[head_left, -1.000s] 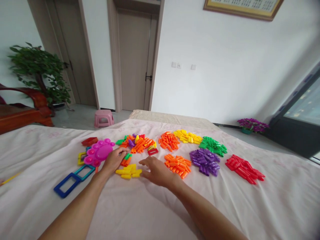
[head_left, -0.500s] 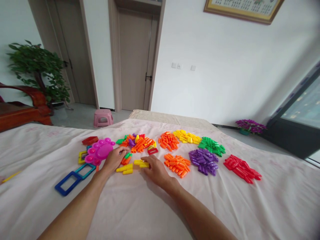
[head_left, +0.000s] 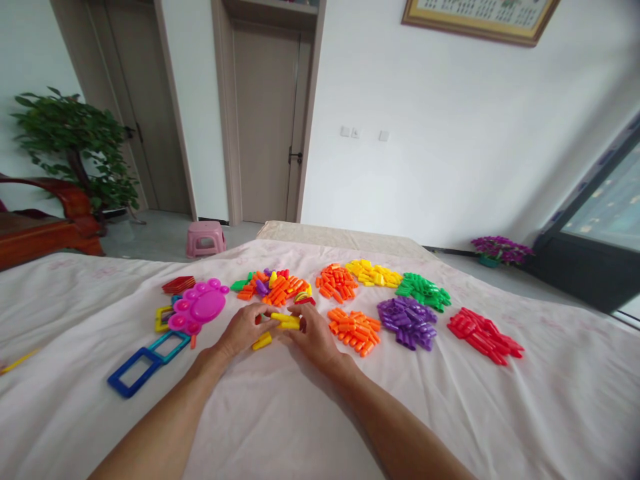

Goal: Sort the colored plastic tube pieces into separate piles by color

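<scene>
Several yellow plastic tube-shaped building pieces (head_left: 286,321) lie together between my two hands, just above the cloth. My right hand (head_left: 313,333) is closed around their right end, thumb and fingers pinching them. My left hand (head_left: 245,328) is curled, its fingertips at the left end of the same pieces. Below the left fingers, another yellow piece (head_left: 261,341) rests on the cloth. The small green and orange pieces behind my left hand are mostly hidden by it. Just beyond my hands is a mixed heap of coloured pieces (head_left: 283,288).
Sorted piles lie to the right: orange (head_left: 354,330), purple (head_left: 407,322), red (head_left: 485,335), green (head_left: 423,291) and yellow (head_left: 373,273). A pink paw-shaped toy (head_left: 207,303) and a blue square frame (head_left: 134,373) are at left on the pale cloth (head_left: 320,413).
My left hand has moved right, from beside the green and orange pieces to the yellow ones. My right hand has stayed nearly in place, with its yellow pieces raised slightly.
</scene>
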Action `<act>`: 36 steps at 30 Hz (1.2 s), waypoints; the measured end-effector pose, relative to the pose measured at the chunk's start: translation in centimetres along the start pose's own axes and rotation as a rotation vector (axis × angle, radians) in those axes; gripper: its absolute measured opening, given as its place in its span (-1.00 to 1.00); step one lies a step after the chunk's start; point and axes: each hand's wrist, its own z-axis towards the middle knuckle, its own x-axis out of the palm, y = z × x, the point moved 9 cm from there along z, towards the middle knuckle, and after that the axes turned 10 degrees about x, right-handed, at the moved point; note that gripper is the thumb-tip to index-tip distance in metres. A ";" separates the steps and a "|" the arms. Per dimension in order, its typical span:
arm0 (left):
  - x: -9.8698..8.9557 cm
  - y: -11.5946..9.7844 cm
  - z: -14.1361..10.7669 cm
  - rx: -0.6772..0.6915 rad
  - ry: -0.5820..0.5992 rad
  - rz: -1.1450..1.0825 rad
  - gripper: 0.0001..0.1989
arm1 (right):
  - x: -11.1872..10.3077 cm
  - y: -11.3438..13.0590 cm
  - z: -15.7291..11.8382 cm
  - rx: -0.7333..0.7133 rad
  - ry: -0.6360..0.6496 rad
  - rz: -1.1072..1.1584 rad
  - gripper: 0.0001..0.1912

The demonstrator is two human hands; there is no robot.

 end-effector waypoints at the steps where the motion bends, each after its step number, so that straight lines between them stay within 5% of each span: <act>1: 0.1 0.4 0.0 -0.019 -0.002 0.005 -0.64 | -0.1 0.1 0.0 -0.005 -0.002 -0.022 -0.60; 5: -0.2 1.7 -0.2 -0.057 -0.029 0.023 -0.63 | -2.2 0.2 0.6 0.006 -0.048 -0.124 -0.64; 9: -0.6 2.4 -0.3 -0.076 -0.067 -0.058 -0.57 | -7.0 -1.5 2.3 0.081 -0.153 -0.171 -0.66; 15: -3.2 5.2 -1.0 -0.197 -0.319 -0.089 -0.52 | -17.3 -8.2 5.8 0.270 -0.377 -0.249 -0.67; 18: -3.5 6.7 -1.2 -0.255 -0.345 -0.045 -0.55 | -21.8 -11.9 7.2 0.402 -0.473 -0.284 -0.57; 22: -3.4 7.3 -1.2 -0.262 -0.351 -0.046 -0.59 | -24.9 -14.1 7.7 0.492 -0.567 -0.272 -0.44; 26: -3.3 7.6 -1.2 -0.268 -0.379 -0.125 -0.61 | -22.0 -11.5 7.2 0.379 -0.505 -0.191 -0.55; 32: -3.3 7.6 -1.1 -0.273 -0.348 -0.125 -0.66 | -9.0 -1.3 4.3 0.006 -0.054 -0.126 -0.70; 36: -3.4 7.3 -1.2 -0.268 -0.352 -0.137 -0.67 | -1.5 2.9 1.3 -0.136 0.187 -0.230 -0.66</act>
